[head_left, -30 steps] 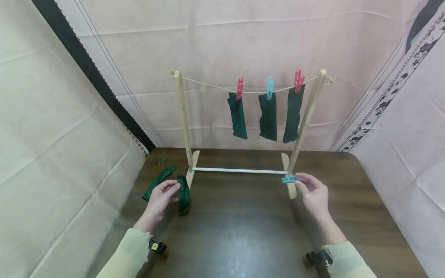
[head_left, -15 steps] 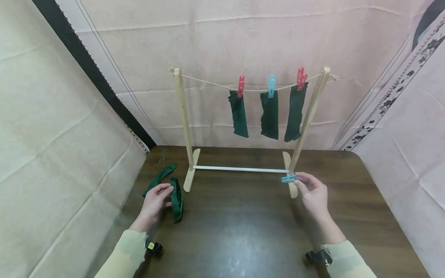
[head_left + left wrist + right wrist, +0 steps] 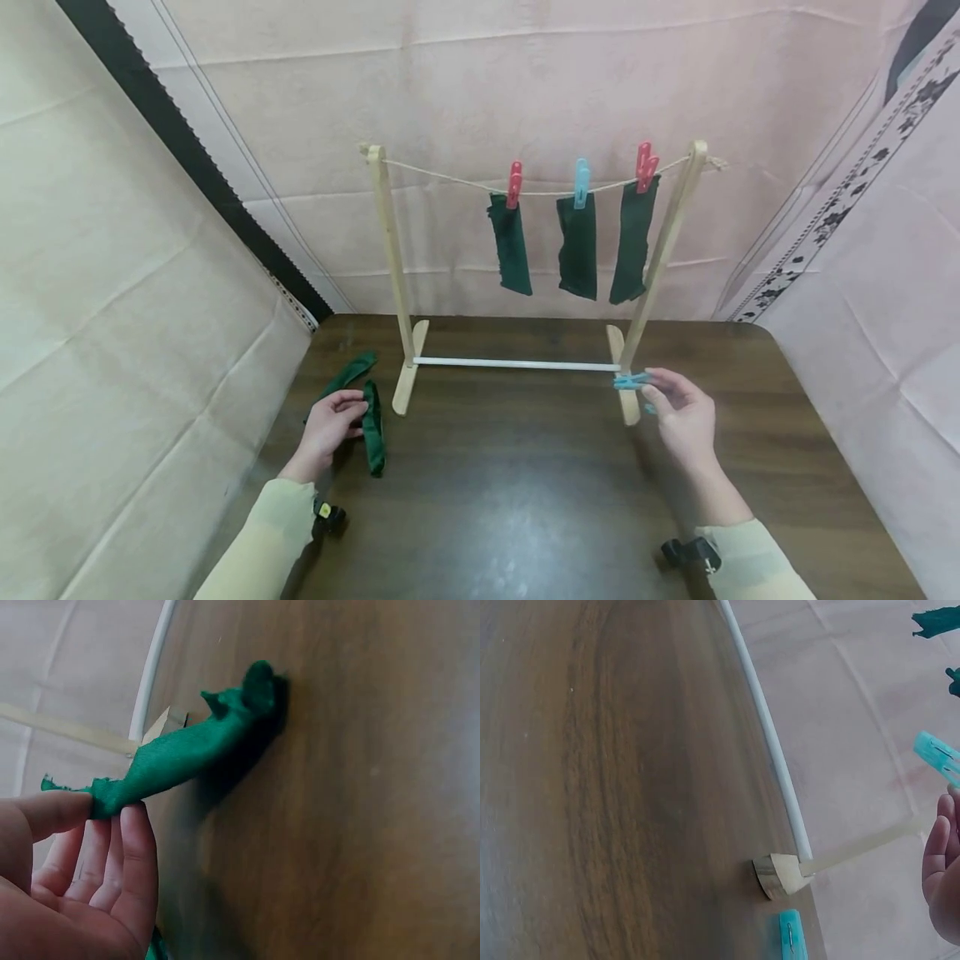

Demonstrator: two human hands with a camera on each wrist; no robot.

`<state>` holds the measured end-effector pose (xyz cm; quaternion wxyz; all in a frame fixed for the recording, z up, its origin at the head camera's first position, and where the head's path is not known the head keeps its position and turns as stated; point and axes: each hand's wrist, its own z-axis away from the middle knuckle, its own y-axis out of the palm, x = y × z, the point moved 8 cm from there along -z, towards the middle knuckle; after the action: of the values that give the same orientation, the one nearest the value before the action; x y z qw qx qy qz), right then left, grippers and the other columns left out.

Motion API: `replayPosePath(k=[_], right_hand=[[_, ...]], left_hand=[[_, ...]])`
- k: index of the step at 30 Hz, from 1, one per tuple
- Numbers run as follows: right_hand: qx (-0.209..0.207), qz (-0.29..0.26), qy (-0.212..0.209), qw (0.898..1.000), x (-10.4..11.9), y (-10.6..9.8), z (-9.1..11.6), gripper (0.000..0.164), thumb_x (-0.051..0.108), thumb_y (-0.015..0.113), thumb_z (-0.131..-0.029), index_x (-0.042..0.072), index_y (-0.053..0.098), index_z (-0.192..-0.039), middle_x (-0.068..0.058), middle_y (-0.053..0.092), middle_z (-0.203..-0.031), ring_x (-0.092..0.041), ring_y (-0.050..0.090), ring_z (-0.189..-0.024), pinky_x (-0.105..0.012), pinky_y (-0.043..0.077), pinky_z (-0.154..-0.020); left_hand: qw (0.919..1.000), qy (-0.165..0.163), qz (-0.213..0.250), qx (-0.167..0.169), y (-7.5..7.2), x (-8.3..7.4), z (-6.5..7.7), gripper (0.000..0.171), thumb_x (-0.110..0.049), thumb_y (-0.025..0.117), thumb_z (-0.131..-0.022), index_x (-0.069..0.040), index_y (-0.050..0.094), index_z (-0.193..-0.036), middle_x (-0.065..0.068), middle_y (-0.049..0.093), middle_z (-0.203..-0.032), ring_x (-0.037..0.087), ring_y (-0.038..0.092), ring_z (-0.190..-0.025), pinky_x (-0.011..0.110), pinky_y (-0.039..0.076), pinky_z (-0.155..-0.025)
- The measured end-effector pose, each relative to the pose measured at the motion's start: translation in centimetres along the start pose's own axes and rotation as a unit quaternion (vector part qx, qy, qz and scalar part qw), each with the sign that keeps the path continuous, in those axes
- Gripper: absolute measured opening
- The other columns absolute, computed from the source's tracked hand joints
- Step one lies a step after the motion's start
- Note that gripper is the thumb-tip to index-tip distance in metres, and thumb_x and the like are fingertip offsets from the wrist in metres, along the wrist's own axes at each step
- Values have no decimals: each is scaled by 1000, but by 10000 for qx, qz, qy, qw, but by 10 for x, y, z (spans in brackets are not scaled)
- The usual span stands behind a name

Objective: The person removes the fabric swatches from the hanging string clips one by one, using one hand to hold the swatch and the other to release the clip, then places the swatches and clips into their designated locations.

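Between thumb and fingers, my left hand [image 3: 327, 427] pinches one end of a green cloth strip [image 3: 180, 754]. The rest of the strip droops toward the tabletop, to the right of that hand in the head view. A second green cloth [image 3: 354, 369] lies on the table just behind, partly covered by the hand. My right hand [image 3: 684, 417] pinches a light blue clothespin [image 3: 632, 381] by the stand's right foot. Below its fingertips another blue clothespin [image 3: 792, 936] lies on the table, mostly hidden in the head view.
A wooden stand [image 3: 393, 250] with a string [image 3: 442, 175] rises at the back of the table [image 3: 495, 483]. Three dark green cloths [image 3: 577, 250] hang there from two red clothespins [image 3: 513, 185] and a blue one. A white rod [image 3: 517, 363] joins its feet.
My left hand has drawn left with the cloth strip, away from the stand's left foot. The right hand has barely shifted; a second blue clothespin now shows beneath it.
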<state>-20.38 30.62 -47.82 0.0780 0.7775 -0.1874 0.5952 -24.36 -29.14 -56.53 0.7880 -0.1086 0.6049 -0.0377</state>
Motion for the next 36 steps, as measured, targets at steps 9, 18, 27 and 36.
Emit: replayPosePath(k=[9, 18, 27, 36], right_hand=[[-268, -43, -70, 9996, -9, -14, -5, 26, -10, 75, -95, -10, 72, -120, 6, 79, -99, -2, 73, -98, -14, 52, -92], [-301, 6, 53, 9995, -8, -16, -2, 26, -9, 75, -95, -10, 73, -121, 6, 80, -100, -2, 73, -98, -14, 53, -89], [-257, 28, 83, 9996, -7, -14, -3, 26, -9, 74, -96, -8, 73, -122, 7, 79, -101, -3, 72, -97, -15, 52, -90], [-223, 13, 85, 9997, -10, -13, -6, 28, -9, 74, -95, -10, 72, -123, 3, 80, -103, -2, 72, -97, -14, 52, -90]], left_hand=[[9977, 126, -562, 356, 3, -4, -9, 34, -8, 65, -107, 3, 62, -139, 22, 67, -133, 23, 65, -109, 39, 61, -85], [9858, 442, -1615, 97, -1, -7, -13, 29, -4, 65, -105, 3, 65, -133, 23, 68, -123, 28, 70, -98, 37, 62, -77], [9757, 801, -2027, -244, -5, -15, -13, 29, -5, 69, -103, 0, 68, -132, 20, 70, -118, 27, 71, -95, 31, 61, -73], [9708, 1093, -2032, -659, -15, -25, -12, 30, -7, 72, -101, -3, 70, -131, 17, 73, -120, 31, 70, -105, 28, 55, -83]])
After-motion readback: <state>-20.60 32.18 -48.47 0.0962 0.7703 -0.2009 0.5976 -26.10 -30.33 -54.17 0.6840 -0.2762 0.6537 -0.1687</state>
